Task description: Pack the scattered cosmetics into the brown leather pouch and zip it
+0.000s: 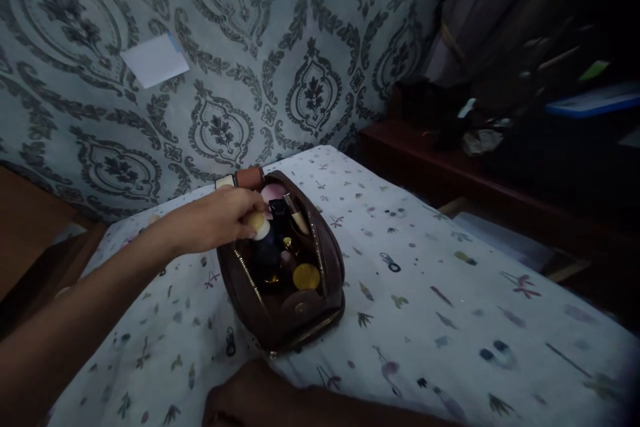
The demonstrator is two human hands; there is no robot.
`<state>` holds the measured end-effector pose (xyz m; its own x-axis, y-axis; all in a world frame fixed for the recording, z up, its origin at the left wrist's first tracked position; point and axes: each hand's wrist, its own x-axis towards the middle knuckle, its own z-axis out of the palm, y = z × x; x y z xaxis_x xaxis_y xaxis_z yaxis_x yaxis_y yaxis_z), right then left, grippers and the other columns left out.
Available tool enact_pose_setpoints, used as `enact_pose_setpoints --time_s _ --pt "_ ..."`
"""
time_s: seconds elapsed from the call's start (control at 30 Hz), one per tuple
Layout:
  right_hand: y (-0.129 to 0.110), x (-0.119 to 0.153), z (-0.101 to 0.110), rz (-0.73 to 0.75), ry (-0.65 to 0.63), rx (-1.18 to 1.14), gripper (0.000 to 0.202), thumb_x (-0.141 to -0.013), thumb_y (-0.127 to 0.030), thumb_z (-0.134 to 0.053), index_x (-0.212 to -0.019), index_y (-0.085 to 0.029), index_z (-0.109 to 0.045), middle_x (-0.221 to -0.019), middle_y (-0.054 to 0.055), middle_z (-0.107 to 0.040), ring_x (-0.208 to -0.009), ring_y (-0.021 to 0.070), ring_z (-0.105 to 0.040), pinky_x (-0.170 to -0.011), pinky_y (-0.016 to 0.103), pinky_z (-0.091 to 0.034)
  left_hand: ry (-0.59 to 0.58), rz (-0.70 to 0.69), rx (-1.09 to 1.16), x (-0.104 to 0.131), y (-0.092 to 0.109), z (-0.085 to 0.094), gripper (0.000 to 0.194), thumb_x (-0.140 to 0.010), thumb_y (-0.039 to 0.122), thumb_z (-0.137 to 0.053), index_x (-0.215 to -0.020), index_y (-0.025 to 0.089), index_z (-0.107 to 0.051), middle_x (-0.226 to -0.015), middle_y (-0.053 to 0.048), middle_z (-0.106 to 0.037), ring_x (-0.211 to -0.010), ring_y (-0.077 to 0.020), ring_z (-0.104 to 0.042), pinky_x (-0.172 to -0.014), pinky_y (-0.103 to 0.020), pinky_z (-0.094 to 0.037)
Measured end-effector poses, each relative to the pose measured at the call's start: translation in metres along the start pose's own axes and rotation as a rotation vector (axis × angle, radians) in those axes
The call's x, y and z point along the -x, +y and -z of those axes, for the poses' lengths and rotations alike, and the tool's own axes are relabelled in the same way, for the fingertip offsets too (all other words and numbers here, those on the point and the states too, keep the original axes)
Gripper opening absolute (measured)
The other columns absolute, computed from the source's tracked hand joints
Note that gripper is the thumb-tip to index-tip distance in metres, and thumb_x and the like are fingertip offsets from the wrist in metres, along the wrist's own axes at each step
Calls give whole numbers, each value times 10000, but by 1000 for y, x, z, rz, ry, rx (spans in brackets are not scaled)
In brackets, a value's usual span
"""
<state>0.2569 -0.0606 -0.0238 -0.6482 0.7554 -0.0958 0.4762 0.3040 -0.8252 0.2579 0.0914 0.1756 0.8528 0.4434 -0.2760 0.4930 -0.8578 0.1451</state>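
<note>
Holding yellow-white item (257,224); left hand (223,217)

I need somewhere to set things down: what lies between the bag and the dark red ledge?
Only bare printed sheet shows between bag and ledge, in the head view.

White card (156,61) on patterned wallpaper (314,90); tied curtain (463,10) near reddish furniture (400,150); printed sheet (415,280) below.
</note>
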Motion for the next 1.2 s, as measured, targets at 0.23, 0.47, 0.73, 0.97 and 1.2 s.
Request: enact_pose_setpoints --time_s 0.23,0.47,0.73,0.97,1.2 --pt "4 -8 -3 27 3 67 310 -927 -311 -574 -1129 -142 -736 -922 87 -787 -846 188 -734 -619 179 -450 -141 124 -379 -33 9 -5 176 -778 236 -650 -946 198 -685 -932 -73 -697 -894 -256 -654 -674 -295 -427" --pt "2 -8 1 10 -52 149 333 -940 -343 -565 -1193 -190 -717 -926 54 -791 -789 172 -718 -558 194 -410 -162 172 -411 -46 10 -10 247 -753 256 -670 -979 165 -712 -954 -120 -714 -914 -319 -682 -713 -342 -479" --pt "0 -5 1 -19 -51 118 348 -954 -356 -541 -1194 -186 -726 -928 56 -786 -807 167 -703 -599 183 -437 -183 151 -388 -43 11 -11 246 -750 359 -717 -919 179 -719 -885 -74 -714 -890 -283 -673 -672 -297 -450" --pt "14 -15 -12 24 -17 118 308 -926 -346 -594 -1169 -214 -729 -934 27 -783 -795 158 -701 -602 184 -429 -35 80 -218 -21 2 20 244 -822 397 -662 -981 219 -711 -900 -28 -722 -849 -224 -656 -718 -278 -437" --pt "16 -2 -13 -33 65 -78 259 -883 -293 -592 -1073 -225 -754 -936 9 -776 -787 142 -691 -646 166 -445 579 212 -43 60 -24 14 294 -918 405 -452 -1050 227 -645 -602 37 -592 -579 -160 -553 -585 -263 -350"
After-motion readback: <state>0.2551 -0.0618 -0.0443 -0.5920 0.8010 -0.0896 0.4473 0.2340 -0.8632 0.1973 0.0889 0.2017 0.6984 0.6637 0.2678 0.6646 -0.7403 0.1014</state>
